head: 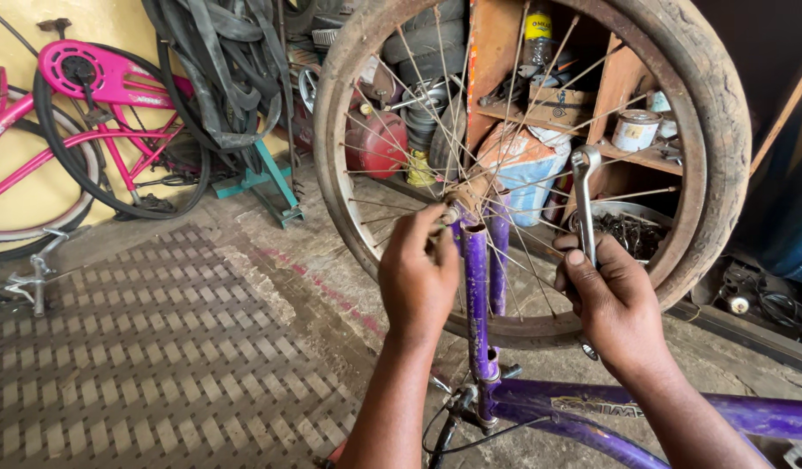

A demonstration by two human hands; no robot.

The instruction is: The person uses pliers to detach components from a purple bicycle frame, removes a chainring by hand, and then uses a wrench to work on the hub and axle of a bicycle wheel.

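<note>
**Purple fork, wheel seated, axle nut under my fingers**

Pink bicycle (pixel 97 130) leans against the wall far left, beside hanging tyres (pixel 218 69). My left hand (pixel 418 274) pinches narrowly at the axle nut (pixel 451 214), fingertips closed on it where the purple fork (pixel 477 287) meets the hub. The wheel (pixel 705 104) already sits in the fork; I judge the nut still needs tightening. My right hand (pixel 614 300) is wrapped firmly around a steel spanner (pixel 585 195), head up, clear of the nut.
</note>
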